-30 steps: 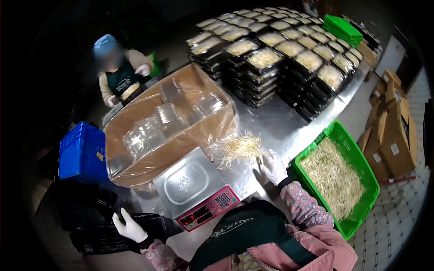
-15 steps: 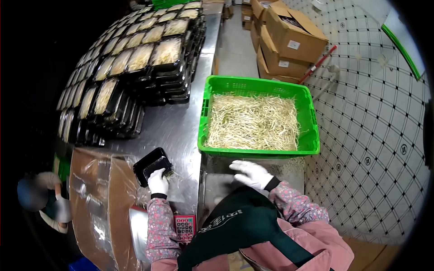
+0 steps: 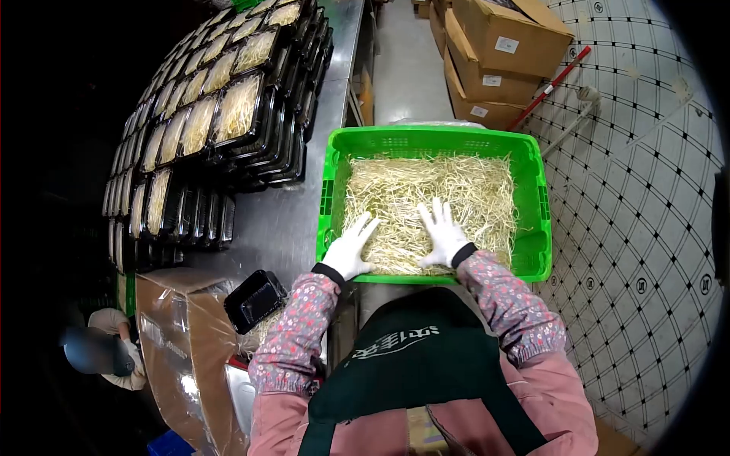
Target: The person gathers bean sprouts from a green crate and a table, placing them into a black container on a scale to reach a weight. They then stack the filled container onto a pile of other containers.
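Around the frame's middle, thin, pale, tangled sprouts [image 3: 403, 182] lie under the left hand [image 3: 350, 253] and right hand [image 3: 447, 239], fingers [image 3: 438, 211] spread.

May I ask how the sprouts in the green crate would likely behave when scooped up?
The sprouts lie as thin, tangled strands, so they would probably lift as a loose, floppy clump. Loose ends show across the surface, so some may drop from the left hand or right hand. Being so slender, they might snap if squeezed hard.
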`<state>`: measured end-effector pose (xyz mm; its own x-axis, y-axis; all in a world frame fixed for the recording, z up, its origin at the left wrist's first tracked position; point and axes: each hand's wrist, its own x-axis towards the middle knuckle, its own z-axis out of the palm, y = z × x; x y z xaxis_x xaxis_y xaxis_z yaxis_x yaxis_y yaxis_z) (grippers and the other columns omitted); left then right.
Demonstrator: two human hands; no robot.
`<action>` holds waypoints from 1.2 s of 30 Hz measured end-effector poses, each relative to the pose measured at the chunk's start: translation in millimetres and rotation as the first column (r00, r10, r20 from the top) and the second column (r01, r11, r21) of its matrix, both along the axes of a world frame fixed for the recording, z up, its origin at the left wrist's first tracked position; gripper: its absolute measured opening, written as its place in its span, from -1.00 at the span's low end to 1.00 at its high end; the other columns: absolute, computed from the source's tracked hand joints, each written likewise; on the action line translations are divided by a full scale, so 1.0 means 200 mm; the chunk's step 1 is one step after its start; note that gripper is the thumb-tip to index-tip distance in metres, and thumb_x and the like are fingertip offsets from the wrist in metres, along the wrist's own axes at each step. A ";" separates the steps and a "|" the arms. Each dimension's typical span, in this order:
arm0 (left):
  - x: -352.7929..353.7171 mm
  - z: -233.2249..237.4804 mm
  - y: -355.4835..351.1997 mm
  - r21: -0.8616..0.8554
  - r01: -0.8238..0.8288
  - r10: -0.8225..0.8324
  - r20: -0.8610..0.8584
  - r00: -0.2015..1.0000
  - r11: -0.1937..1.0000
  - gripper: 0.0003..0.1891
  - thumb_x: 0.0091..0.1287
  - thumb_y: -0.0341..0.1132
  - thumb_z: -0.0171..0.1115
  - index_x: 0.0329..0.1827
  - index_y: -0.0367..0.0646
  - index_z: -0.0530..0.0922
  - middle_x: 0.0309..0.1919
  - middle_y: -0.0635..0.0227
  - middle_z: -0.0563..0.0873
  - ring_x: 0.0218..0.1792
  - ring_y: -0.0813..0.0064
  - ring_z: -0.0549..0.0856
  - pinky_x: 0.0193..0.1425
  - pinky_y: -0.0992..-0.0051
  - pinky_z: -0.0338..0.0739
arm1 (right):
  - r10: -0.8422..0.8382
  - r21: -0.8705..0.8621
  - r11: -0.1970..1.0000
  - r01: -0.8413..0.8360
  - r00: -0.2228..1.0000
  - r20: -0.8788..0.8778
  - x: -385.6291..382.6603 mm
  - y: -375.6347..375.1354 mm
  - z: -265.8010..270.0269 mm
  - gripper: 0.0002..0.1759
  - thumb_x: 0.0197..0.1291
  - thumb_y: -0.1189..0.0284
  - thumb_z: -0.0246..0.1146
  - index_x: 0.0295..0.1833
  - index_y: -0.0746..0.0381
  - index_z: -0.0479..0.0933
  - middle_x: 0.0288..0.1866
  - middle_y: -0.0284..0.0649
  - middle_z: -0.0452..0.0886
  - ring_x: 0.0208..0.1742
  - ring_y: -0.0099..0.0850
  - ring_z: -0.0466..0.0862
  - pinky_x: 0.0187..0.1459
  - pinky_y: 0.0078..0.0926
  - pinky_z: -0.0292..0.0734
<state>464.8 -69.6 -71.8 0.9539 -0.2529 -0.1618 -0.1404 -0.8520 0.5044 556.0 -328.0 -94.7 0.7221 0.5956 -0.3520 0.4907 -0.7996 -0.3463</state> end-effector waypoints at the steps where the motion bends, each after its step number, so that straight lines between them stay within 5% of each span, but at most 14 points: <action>1: 0.03 -0.05 -0.02 0.074 0.022 -0.019 -0.040 0.999 0.997 0.20 -0.16 -0.23 0.62 0.61 0.08 0.06 0.57 0.09 0.10 0.35 -0.04 0.44 0.34 0.15 0.49 | 0.054 -0.038 0.998 -0.056 0.997 -0.047 -0.01 0.06 0.03 0.60 -0.42 0.01 0.68 0.64 0.03 -0.29 0.64 0.25 -0.26 0.60 0.32 -0.12 0.39 0.41 0.14; 4: 0.07 -0.10 -0.08 0.188 -0.037 0.058 -0.107 0.993 0.981 0.27 -0.21 -0.26 0.63 0.62 0.16 -0.02 0.55 0.10 0.12 0.28 -0.07 0.49 0.24 0.09 0.56 | 0.119 -0.129 0.982 -0.135 0.985 -0.123 -0.01 0.15 -0.04 0.62 -0.45 0.03 0.68 0.65 -0.08 -0.33 0.66 0.18 -0.29 0.60 0.32 -0.08 0.32 0.40 0.26; 10: 0.18 -0.33 -0.02 0.104 -0.105 0.111 -0.056 0.992 0.989 -0.33 0.07 -0.37 0.43 0.33 0.08 0.49 0.04 0.20 0.64 -0.01 0.11 0.68 0.02 0.26 0.63 | 0.116 0.303 0.950 -0.078 0.987 -0.110 0.21 0.08 -0.25 -0.31 0.07 0.30 0.32 0.38 0.11 0.40 0.18 0.02 0.55 0.27 -0.07 0.52 0.19 -0.27 0.54; 12: 0.21 -0.27 0.01 0.029 -0.212 0.211 0.022 0.977 0.977 -0.58 0.15 -0.39 0.35 0.12 0.00 0.63 -0.18 0.23 0.70 -0.13 0.15 0.71 -0.03 0.30 0.63 | 0.152 0.352 0.933 -0.074 0.968 -0.199 0.30 0.06 -0.19 -0.38 0.10 0.30 0.32 0.33 0.14 0.46 0.20 0.01 0.56 0.29 -0.07 0.52 0.23 -0.27 0.51; 14: 0.20 -0.26 0.07 0.052 -0.154 0.153 0.035 0.988 0.987 -0.62 0.17 -0.38 0.29 0.10 -0.03 0.63 -0.17 0.21 0.69 -0.13 0.14 0.71 -0.02 0.23 0.61 | 0.173 0.260 0.953 -0.154 0.983 -0.054 0.29 0.06 -0.26 -0.02 -0.08 0.17 0.49 0.49 0.10 0.24 0.45 0.11 0.31 0.41 0.05 0.40 0.29 -0.16 0.47; 17: 0.14 -0.21 0.05 0.180 -0.105 0.127 -0.113 0.985 0.978 -0.01 -0.10 -0.35 0.54 0.49 0.09 0.24 0.39 0.11 0.37 0.12 0.00 0.61 0.12 0.20 0.62 | 0.142 0.075 0.987 -0.145 0.989 0.038 0.13 0.11 -0.17 0.53 -0.43 -0.01 0.67 0.64 0.02 -0.14 0.62 0.19 -0.07 0.49 0.29 0.23 0.28 0.10 0.44; 19: 0.13 -0.15 -0.02 0.217 -0.045 0.092 -0.212 0.973 0.975 0.42 -0.34 -0.34 0.67 0.63 0.16 -0.15 0.62 0.10 -0.09 0.26 -0.18 0.48 0.21 0.13 0.59 | 0.120 -0.018 0.993 -0.119 0.988 0.098 0.01 0.18 -0.09 0.48 -0.40 0.02 0.66 0.63 0.02 -0.11 0.60 0.20 0.00 0.48 0.25 0.26 0.26 0.07 0.46; 20: 0.14 -0.13 -0.06 0.266 -0.037 0.103 -0.241 0.965 0.963 0.42 -0.35 -0.35 0.67 0.63 0.12 -0.12 0.61 0.06 -0.04 0.24 -0.19 0.49 0.21 0.11 0.60 | 0.108 -0.060 0.993 -0.102 0.989 0.103 -0.01 0.21 -0.08 0.46 -0.38 0.03 0.66 0.63 0.02 -0.09 0.58 0.20 0.04 0.45 0.22 0.30 0.24 0.02 0.50; 23: 0.12 -0.27 -0.03 0.272 -0.126 0.175 -0.164 0.971 0.954 0.11 -0.13 -0.34 0.56 0.55 0.01 0.09 0.39 0.02 0.31 0.11 -0.06 0.60 0.08 0.15 0.63 | -0.065 0.168 0.984 0.062 0.998 0.011 0.05 0.24 -0.24 0.33 -0.27 0.08 0.62 0.61 0.01 -0.01 0.54 0.16 0.16 0.37 0.11 0.41 0.16 -0.04 0.55; 25: 0.09 -0.44 0.05 0.257 -0.141 0.178 -0.128 0.976 0.956 -0.20 0.02 -0.35 0.44 0.42 -0.07 0.33 0.17 0.02 0.55 -0.02 0.00 0.66 -0.01 0.15 0.64 | 0.007 0.181 0.984 0.007 0.997 -0.078 0.14 0.18 -0.31 -0.10 -0.03 0.17 0.45 0.47 0.02 0.29 0.31 0.05 0.45 0.22 -0.04 0.54 0.10 -0.15 0.58; 26: 0.07 -0.47 0.09 0.219 -0.095 0.102 -0.021 0.995 0.971 -0.66 0.15 -0.40 0.25 0.02 -0.16 0.59 -0.21 0.08 0.66 -0.19 0.04 0.70 -0.11 0.14 0.61 | 0.030 0.179 0.984 -0.004 0.990 -0.141 0.18 0.16 -0.34 -0.24 0.02 0.20 0.40 0.40 0.03 0.40 0.24 0.01 0.51 0.18 -0.07 0.57 0.10 -0.18 0.58; 30: -0.01 -0.27 0.18 0.016 -0.146 0.144 0.067 0.987 0.989 -0.71 0.08 -0.47 0.31 -0.08 -0.13 0.66 -0.26 0.14 0.67 -0.18 0.08 0.70 -0.11 0.22 0.60 | -0.209 0.135 0.954 0.269 0.916 -0.343 0.32 0.00 0.06 -0.50 0.07 0.26 0.36 0.16 0.13 0.62 0.02 -0.07 0.69 0.01 -0.16 0.69 0.10 -0.32 0.59; 32: -0.02 -0.12 0.16 -0.026 -0.128 0.130 0.117 0.985 0.991 -0.67 0.07 -0.50 0.30 -0.06 -0.09 0.67 -0.28 0.19 0.66 -0.21 0.13 0.70 -0.13 0.29 0.61 | -0.280 0.384 0.808 0.446 0.865 -0.417 0.38 -0.15 -0.09 -0.50 0.04 0.26 0.41 0.13 0.17 0.63 0.03 -0.07 0.71 0.00 -0.22 0.71 0.10 -0.37 0.58; 36: 0.05 -0.05 -0.04 -0.125 0.092 -0.049 0.306 0.951 0.988 -0.59 0.07 -0.51 0.32 0.04 -0.04 0.63 -0.20 0.32 0.68 -0.16 0.22 0.71 -0.11 0.34 0.64 | -0.166 0.430 0.847 0.312 0.925 -0.343 0.39 -0.04 0.06 -0.49 0.01 0.27 0.44 0.12 0.16 0.63 -0.01 -0.11 0.69 -0.01 -0.23 0.69 0.09 -0.35 0.58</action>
<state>475.4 -78.3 -81.7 0.9316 -0.3207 0.1713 -0.3610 -0.7605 0.5397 634.0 -335.9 -83.4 0.7762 0.5623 -0.2852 0.1288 -0.5842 -0.8013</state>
